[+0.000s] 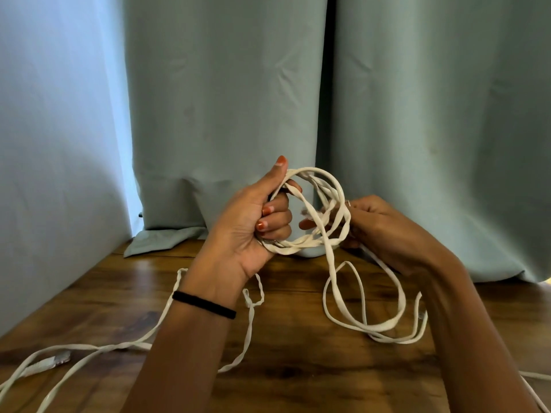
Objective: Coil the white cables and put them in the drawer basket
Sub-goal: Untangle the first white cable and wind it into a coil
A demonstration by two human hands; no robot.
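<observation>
A flat white cable is partly wound into a round coil (325,186) held above a wooden table (286,380). My left hand (256,222) grips the coil's left side, fingers curled round several strands, thumb pointing up. My right hand (372,222) pinches the coil's right side, its fingertips half hidden behind the strands. Loose loops of the same cable (360,311) hang down from the coil and lie on the table to the right. Other white cable runs (119,345) trail over the table at the left, with a clear plug end (56,359) near the left edge. No drawer basket is in view.
Grey-green curtains (226,99) hang right behind the table and bunch on its back edge. A pale blue wall (53,144) borders the table on the left. A black band (205,305) circles my left wrist. More cable (533,391) runs off at the lower right.
</observation>
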